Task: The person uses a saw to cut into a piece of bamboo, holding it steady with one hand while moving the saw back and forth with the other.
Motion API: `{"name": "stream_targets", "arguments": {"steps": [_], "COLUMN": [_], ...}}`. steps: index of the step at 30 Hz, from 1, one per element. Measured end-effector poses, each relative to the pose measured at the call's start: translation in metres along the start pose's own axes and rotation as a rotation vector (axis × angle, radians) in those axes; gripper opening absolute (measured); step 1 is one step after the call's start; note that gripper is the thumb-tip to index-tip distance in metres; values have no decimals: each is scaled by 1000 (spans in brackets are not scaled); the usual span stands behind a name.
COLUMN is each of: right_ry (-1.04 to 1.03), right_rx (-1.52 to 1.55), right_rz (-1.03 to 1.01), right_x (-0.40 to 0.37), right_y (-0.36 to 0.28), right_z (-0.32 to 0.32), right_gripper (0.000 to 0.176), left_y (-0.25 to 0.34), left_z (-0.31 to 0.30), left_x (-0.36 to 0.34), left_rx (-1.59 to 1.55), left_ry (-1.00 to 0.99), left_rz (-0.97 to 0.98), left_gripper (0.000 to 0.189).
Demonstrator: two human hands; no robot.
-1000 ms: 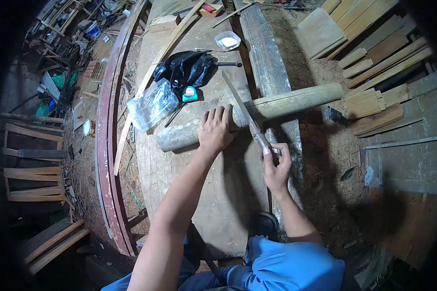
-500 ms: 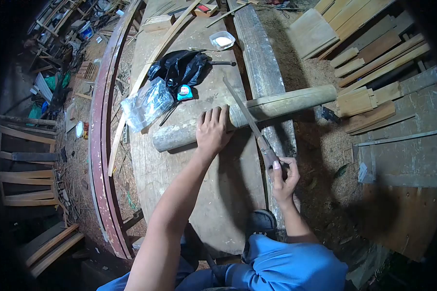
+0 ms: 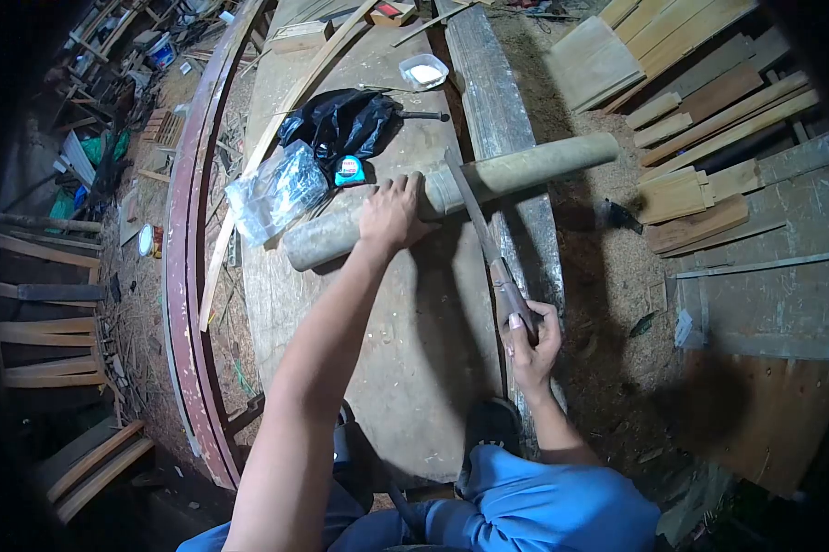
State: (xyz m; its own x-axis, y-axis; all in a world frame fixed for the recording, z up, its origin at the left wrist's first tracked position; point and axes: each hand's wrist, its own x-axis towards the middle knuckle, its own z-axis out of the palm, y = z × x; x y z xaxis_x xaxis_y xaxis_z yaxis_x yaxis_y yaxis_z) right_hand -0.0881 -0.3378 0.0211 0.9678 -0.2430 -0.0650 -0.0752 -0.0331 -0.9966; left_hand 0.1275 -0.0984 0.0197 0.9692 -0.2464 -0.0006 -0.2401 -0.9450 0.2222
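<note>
A thick greenish-grey bamboo pole (image 3: 548, 164) lies crosswise on the work board, its right part reaching over a weathered beam. My left hand (image 3: 388, 216) is wrapped over the pole from above, left of the ring-like joint. In my right hand (image 3: 534, 348) is the wooden handle of a machete (image 3: 474, 213), fingers closed round it. The long narrow blade crosses the pole just right of the joint, its tip past the far side. Behind my left hand lie a teal tape measure (image 3: 349, 171), a clear plastic bag (image 3: 281, 195) and a black plastic bag (image 3: 354, 124).
The work board (image 3: 368, 368) runs away from me, with the weathered beam (image 3: 492, 106) along its right side. A curved reddish beam (image 3: 186, 267) stands on the left. A plastic tub (image 3: 423, 73) sits farther back. Wooden boards (image 3: 594, 60) lie at right over sawdust.
The pole has shifted left with my left hand, its right end swinging away from me. The machete blade now crosses it at a steeper angle, its tip farther right.
</note>
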Motion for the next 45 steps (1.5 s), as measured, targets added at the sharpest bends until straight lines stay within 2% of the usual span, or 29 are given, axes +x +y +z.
{"name": "stream_targets", "arguments": {"steps": [3, 8, 13, 19, 21, 25, 27, 29, 30, 31, 32, 35, 37, 45], "right_ry": [9, -12, -7, -42, -39, 6, 47, 34, 21, 72, 73, -15, -30, -66], "right_rx": [29, 24, -49, 20, 16, 9, 120, 59, 0, -67, -67, -289, -288, -311], "right_rz": [-2, 8, -44, -53, 56, 34, 165, 190, 213, 215, 214, 44, 36, -26], "right_x": [2, 6, 15, 30, 30, 30, 35, 39, 41, 41, 40, 34, 33, 32], "right_y": [3, 5, 13, 17, 9, 23, 22, 28, 28, 24, 24, 41, 43, 38], "right_z": [4, 8, 12, 21, 22, 28, 30, 26, 25, 30, 30, 30, 32, 34], "right_gripper": [30, 31, 34, 40, 34, 26, 19, 19, 21, 31, 31, 48, 49, 52], "left_y": [-4, -6, -15, -16, -18, -19, -19, -19, -19, -19, -19, -21, -23, -28], "left_z": [-8, -8, -17, -24, -22, -22, -23, -24, -24, -24, -24, -20, -17, -13], "left_x": [12, 17, 33, 43, 44, 45, 46, 46, 46, 46, 46, 45, 42, 41], "left_rx": [38, 32, 22, 44, 45, 44, 43, 40, 43, 47, 46, 36, 36, 54], "left_ry": [-52, -32, -149, -249, -246, -271, -280, -288, -288, -287, -286, -233, -131, -126], "left_rz": [-1, 18, 8, -27, -18, -39, -41, -41, -32, -24, -23, 17, 76, 99], "left_gripper": [85, 85, 87, 91, 92, 92, 91, 91, 91, 90, 90, 90, 90, 91]}}
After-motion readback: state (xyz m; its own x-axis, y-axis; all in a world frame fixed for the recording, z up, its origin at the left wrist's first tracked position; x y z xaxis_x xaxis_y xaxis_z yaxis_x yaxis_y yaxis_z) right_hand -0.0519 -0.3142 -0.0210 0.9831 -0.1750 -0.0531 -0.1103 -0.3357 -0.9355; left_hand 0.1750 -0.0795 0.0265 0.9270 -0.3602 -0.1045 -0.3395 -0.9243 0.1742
